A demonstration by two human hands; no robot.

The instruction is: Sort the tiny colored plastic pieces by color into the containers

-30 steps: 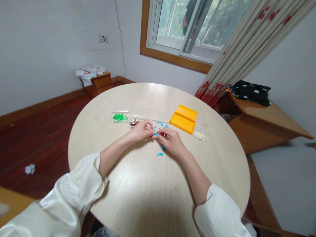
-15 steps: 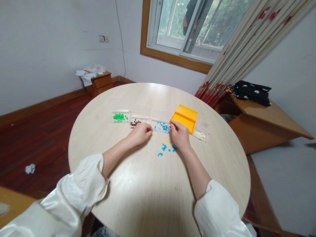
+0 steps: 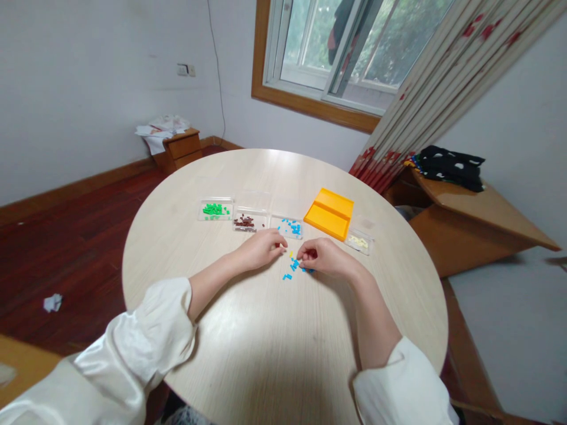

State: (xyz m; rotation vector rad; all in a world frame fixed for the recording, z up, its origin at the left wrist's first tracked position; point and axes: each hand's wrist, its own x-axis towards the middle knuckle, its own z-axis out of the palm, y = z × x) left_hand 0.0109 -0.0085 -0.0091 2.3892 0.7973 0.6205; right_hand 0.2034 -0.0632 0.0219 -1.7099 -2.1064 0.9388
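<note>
My left hand (image 3: 264, 247) rests at the near side of the clear box of blue pieces (image 3: 290, 228), fingers curled with thumb and forefinger close together; what they hold, if anything, is too small to make out. Just right of it, my right hand (image 3: 325, 257) is bent over a loose group of small blue pieces (image 3: 295, 264) on the table, its fingertips drawn together at their edge. I cannot make out what is between them. A small yellow piece (image 3: 291, 254) lies between my two hands. More blue pieces are partly hidden under the right hand.
Clear boxes with green pieces (image 3: 215, 209) and dark brown pieces (image 3: 244, 221) stand to the left on the round table (image 3: 248, 354). At right are an open orange case (image 3: 330, 213) and a clear box of pale yellow pieces (image 3: 359, 241). Beyond are a curtain and a window.
My right hand has come back from the blue box's right edge to the loose pieces. My left hand has shifted right and slightly nearer me, uncovering more of the brown pieces.
</note>
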